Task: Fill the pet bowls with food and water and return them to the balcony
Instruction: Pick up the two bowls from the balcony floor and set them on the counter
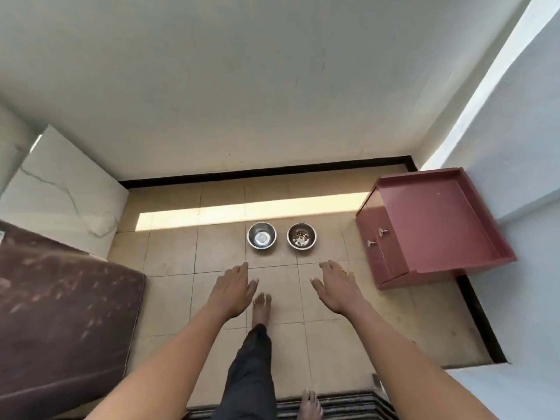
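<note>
Two steel pet bowls, upright, side by side on the tiled floor.
Water bowl (261, 235) left, reflective inside; food bowl (301, 236) right, holding brown kibble; apart, near the sunlit strip.

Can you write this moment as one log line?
left hand: open, empty | right hand: open, empty | left bowl: floor, likely water | right bowl: floor, kibble | both apart, untouched

Tiled floor (169, 256), two steel bowls (261, 235) side by side, red cabinet (430, 225), striped mat (348, 404)
</note>
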{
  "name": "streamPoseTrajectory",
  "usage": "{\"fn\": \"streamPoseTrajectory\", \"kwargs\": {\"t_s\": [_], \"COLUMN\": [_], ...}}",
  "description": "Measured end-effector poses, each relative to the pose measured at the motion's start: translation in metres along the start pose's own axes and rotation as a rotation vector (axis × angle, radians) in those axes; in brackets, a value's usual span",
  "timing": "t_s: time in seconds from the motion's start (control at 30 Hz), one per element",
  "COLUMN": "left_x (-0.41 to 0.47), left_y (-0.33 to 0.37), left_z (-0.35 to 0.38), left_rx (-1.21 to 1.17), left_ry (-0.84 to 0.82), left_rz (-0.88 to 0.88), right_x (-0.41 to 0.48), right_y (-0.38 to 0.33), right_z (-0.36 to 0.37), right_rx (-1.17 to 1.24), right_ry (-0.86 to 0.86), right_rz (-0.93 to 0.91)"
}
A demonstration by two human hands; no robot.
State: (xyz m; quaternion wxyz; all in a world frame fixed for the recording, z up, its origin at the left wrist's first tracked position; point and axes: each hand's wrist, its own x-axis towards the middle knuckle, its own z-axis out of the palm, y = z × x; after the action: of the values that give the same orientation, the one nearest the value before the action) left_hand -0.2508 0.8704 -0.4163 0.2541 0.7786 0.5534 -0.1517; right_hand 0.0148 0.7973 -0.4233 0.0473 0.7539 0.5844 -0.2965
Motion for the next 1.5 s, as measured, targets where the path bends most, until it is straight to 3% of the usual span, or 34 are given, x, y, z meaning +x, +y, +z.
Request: {"fn": "streamPoseTrajectory", "kwargs": {"t_s": [0.27,0.53,0.6,0.73,0.8,0.97,1.27,1.5], "left_x": [0.246,0.432,0.473,0.541,0.573,0.625,0.654,0.598], "left_y": [-0.046,-0.096,-0.114,-0.148,-0.165,-0.186,-0.187,-0.161], "left_z": [0.097,0.193,0.226,0.282,0.313,0.353,0.368,0.294], "left_rx": [-0.021,-0.208,-0.308,-0.717,-0.905,-1.12,-1.27,-1.22], "left_ry": [-0.186,-0.207,-0.207,-0.233,-0.237,-0.166,-0.009,-0.027], "left_rz": [0.012,-0.06,-0.177,-0.661,-0.795,-0.839,-0.89,-0.86], "right_x": [0.229,0.405,0.443,0.509,0.544,0.604,0.617,0.545], "right_y": [0.039,0.07,0.083,0.11,0.126,0.148,0.153,0.134], "right_z": [0.109,0.215,0.248,0.306,0.338,0.386,0.4,0.324], "right_rx": [0.214,0.563,0.61,0.733,0.863,1.214,1.247,1.271], "right_ry": [-0.105,-0.123,-0.116,-0.068,-0.03,0.041,0.247,0.31], "right_rz": [0.205,0.467,0.548,0.789,0.934,1.073,1.091,1.142]}}
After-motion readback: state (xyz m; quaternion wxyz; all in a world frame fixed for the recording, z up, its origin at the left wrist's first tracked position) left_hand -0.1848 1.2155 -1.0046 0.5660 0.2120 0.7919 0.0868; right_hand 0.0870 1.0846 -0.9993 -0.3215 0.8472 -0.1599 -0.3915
